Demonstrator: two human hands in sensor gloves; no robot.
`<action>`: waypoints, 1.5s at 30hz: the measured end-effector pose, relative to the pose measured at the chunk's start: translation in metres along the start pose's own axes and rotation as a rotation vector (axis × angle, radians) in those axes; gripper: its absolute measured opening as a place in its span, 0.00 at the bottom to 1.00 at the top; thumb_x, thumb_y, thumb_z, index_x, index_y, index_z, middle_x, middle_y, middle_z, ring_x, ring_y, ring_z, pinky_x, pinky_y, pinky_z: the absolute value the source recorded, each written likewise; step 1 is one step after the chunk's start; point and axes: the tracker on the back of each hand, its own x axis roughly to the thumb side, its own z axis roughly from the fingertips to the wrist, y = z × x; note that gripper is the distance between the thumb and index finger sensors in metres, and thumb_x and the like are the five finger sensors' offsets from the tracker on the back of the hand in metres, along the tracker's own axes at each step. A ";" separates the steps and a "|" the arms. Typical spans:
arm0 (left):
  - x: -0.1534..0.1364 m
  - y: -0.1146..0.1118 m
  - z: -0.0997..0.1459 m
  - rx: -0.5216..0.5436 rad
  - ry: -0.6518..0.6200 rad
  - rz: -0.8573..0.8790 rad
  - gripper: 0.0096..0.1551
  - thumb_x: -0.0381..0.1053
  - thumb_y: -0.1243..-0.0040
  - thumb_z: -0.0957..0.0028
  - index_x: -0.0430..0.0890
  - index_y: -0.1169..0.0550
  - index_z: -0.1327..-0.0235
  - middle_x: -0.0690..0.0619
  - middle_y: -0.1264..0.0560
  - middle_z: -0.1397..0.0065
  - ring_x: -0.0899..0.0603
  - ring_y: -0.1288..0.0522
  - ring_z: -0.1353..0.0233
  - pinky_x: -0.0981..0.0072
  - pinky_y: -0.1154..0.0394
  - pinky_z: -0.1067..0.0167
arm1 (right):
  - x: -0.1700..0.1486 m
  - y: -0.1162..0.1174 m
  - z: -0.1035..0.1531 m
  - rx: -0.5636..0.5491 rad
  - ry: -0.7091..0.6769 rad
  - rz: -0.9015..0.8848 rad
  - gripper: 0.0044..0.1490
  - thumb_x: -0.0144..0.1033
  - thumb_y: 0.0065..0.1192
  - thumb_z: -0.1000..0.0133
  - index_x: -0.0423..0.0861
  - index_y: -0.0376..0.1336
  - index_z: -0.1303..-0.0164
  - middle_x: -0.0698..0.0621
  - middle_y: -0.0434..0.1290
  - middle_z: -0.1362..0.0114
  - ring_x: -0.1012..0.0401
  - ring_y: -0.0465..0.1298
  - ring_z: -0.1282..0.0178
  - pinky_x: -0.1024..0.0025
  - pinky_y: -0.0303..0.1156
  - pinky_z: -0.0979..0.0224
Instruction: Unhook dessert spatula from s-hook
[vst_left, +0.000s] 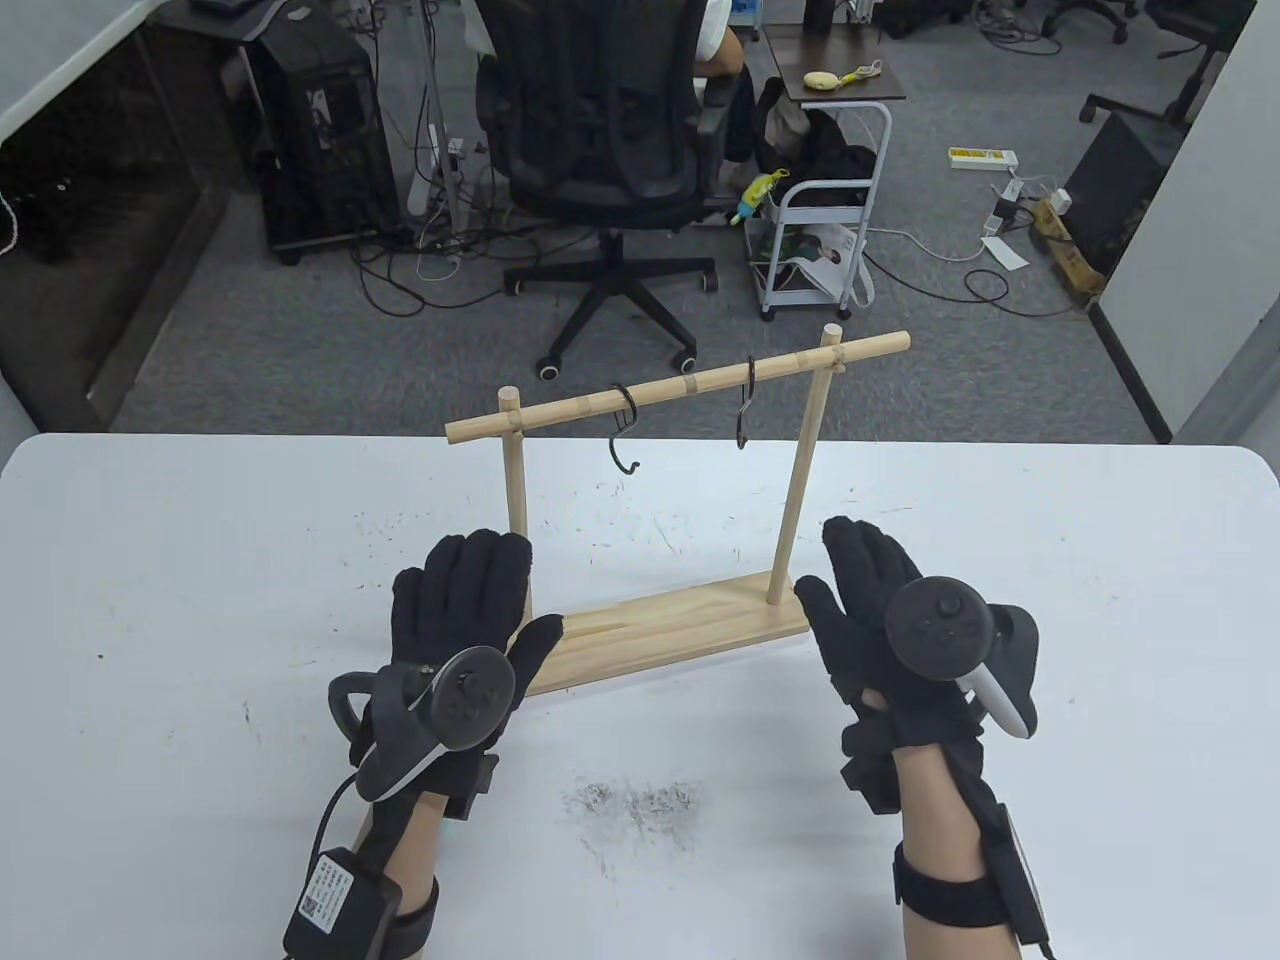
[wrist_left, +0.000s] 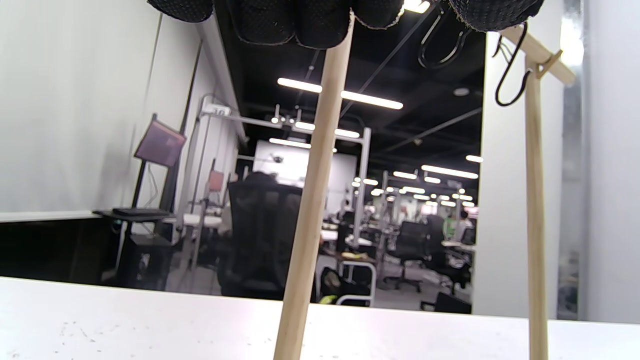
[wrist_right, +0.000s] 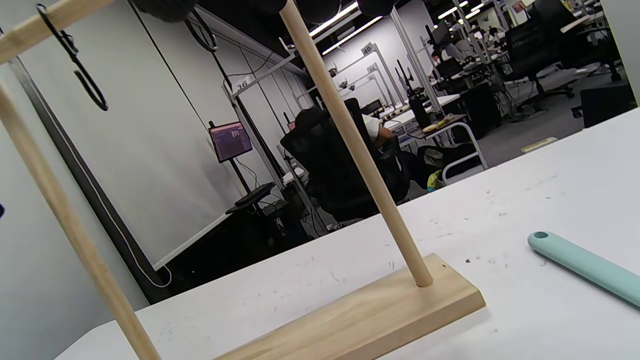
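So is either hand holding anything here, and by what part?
Nothing is held: left hand and right hand are open beside the rack; the spatula lies on the table.

Open-plan office/lab floor. Grey carpet, black mesh swivel chair (vst_left: 600, 130) with someone seated in it, tower PC (vst_left: 320, 130), loose cables and a power strip (vst_left: 982, 158) on the floor, white rolling cart (vst_left: 825, 235). Wrist views: rows of desks, monitor (wrist_right: 230, 141) on a stand, strip ceiling lights (wrist_left: 340, 94). White scuffed worktop (vst_left: 200, 600) up front.

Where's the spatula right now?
Only the right wrist view shows it: the spatula lies flat on the table, right of the rack's base, off both hooks.
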 end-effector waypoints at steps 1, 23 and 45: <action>0.000 0.000 0.000 0.000 0.001 0.001 0.47 0.75 0.54 0.41 0.59 0.44 0.09 0.52 0.41 0.07 0.37 0.41 0.09 0.34 0.42 0.16 | 0.004 0.000 0.003 -0.011 -0.019 0.012 0.45 0.58 0.55 0.41 0.48 0.53 0.16 0.42 0.56 0.14 0.38 0.57 0.17 0.36 0.54 0.22; -0.001 0.000 0.000 0.008 0.008 -0.022 0.47 0.74 0.54 0.41 0.59 0.43 0.09 0.52 0.40 0.07 0.37 0.41 0.09 0.34 0.43 0.16 | 0.024 0.019 0.018 -0.127 -0.188 0.185 0.47 0.59 0.55 0.42 0.51 0.50 0.14 0.44 0.53 0.11 0.39 0.52 0.14 0.35 0.49 0.20; -0.004 -0.005 -0.003 -0.010 0.015 -0.034 0.47 0.75 0.54 0.41 0.60 0.44 0.09 0.53 0.42 0.06 0.38 0.43 0.08 0.35 0.44 0.15 | 0.025 0.024 0.017 -0.082 -0.213 0.189 0.48 0.61 0.55 0.42 0.49 0.51 0.14 0.43 0.53 0.11 0.38 0.53 0.14 0.34 0.50 0.20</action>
